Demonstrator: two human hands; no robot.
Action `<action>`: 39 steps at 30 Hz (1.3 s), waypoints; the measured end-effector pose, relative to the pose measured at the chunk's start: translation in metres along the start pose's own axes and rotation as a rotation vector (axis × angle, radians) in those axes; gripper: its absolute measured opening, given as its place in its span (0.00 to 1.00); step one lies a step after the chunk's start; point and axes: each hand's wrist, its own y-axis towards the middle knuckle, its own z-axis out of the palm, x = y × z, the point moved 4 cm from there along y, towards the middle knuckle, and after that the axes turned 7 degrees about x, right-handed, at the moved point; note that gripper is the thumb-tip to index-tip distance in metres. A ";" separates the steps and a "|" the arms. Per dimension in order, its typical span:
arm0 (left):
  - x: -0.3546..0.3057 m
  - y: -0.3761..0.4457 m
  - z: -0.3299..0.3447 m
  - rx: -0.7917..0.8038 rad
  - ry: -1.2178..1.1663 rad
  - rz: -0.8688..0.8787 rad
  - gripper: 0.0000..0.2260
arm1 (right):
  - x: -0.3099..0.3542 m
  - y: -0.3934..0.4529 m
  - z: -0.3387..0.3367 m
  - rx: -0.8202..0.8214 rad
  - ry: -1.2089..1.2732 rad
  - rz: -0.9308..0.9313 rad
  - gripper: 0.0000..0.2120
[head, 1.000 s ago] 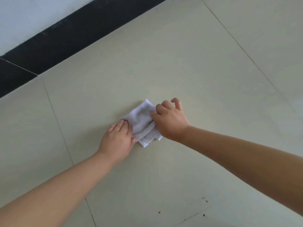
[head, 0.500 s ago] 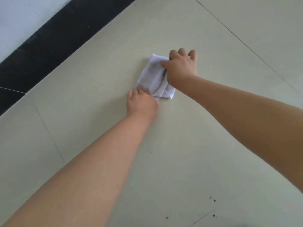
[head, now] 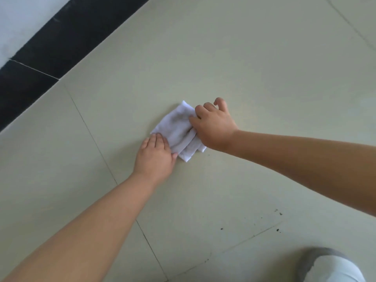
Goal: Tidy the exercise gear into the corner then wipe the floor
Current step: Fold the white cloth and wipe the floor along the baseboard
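Note:
A folded white cloth (head: 177,127) lies flat on the pale tiled floor (head: 254,82) in the middle of the view. My right hand (head: 213,125) presses down on its right side, fingers curled over the fabric. My left hand (head: 156,155) rests on the cloth's near left corner with fingers flat and together. Both arms reach forward from the bottom corners. No exercise gear is in view.
A black skirting strip (head: 61,45) runs diagonally along the white wall (head: 18,19) at the top left. Small dark specks (head: 277,212) dot the floor at the lower right. A knee in light fabric (head: 333,269) shows at the bottom right corner.
The cloth and both hands were pushed away across the floor, then pulled back toward me. A knee has come into view at the bottom right.

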 end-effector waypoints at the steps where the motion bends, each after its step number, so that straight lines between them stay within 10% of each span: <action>1: -0.008 0.003 0.003 -0.008 0.012 0.022 0.25 | -0.005 -0.010 0.006 -0.003 -0.038 -0.002 0.13; 12: -0.073 0.038 -0.056 -0.122 -0.249 0.023 0.18 | -0.076 -0.033 -0.008 -0.023 0.094 0.379 0.13; 17: -0.059 0.011 -0.035 -0.227 -0.303 0.088 0.06 | -0.043 -0.033 0.007 0.053 0.108 0.294 0.15; 25: -0.109 -0.046 0.013 -0.466 -0.188 0.456 0.15 | -0.021 -0.141 0.035 0.111 -0.082 0.074 0.17; 39: -0.212 0.055 -0.118 -0.325 -0.124 0.285 0.15 | -0.171 -0.151 -0.014 0.014 0.186 0.844 0.20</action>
